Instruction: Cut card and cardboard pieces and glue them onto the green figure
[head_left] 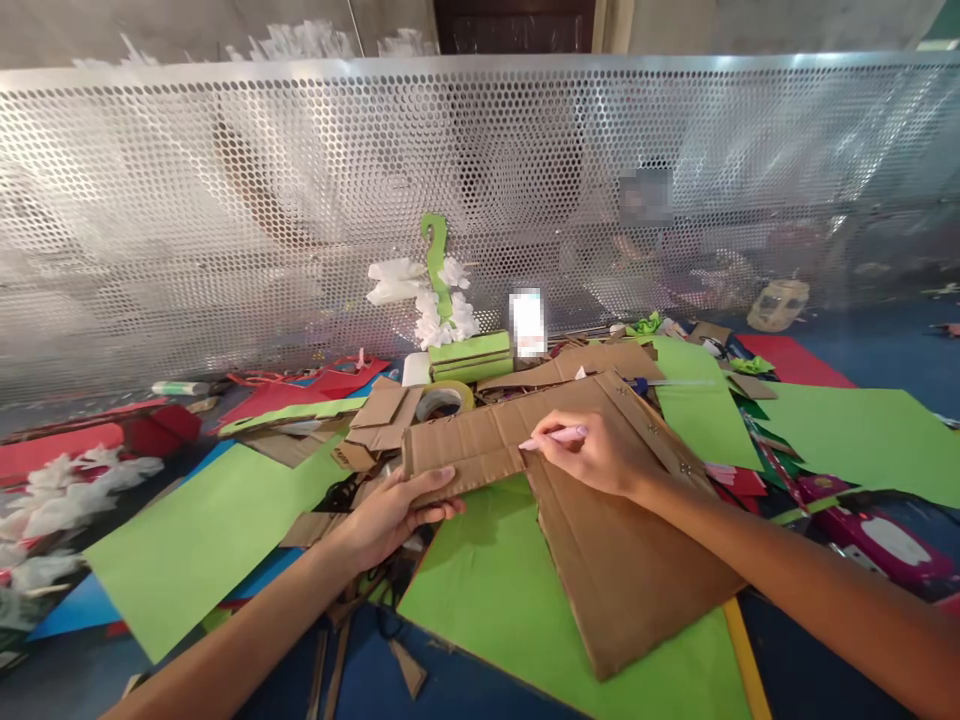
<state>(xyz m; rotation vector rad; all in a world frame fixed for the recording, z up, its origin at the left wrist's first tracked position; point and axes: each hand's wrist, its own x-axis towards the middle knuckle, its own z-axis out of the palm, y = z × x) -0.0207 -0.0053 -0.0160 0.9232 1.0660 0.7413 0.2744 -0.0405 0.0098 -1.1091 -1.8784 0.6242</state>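
My right hand is closed around a pink pen, whose tip meets a brown cardboard sheet near its inner corner. This cardboard has a narrow arm reaching left and a wide part running down toward me. At the end of the narrow arm, my left hand grips the edge, thumb on top and fingers beneath. Under the cardboard lies a large green sheet. A roll of tape sits just beyond the cardboard's left end.
A perforated metal panel stands across the back. Green paper and white plastic tufts lie left. On the right are more green paper and a magenta object. A green cardboard piece rests near the panel.
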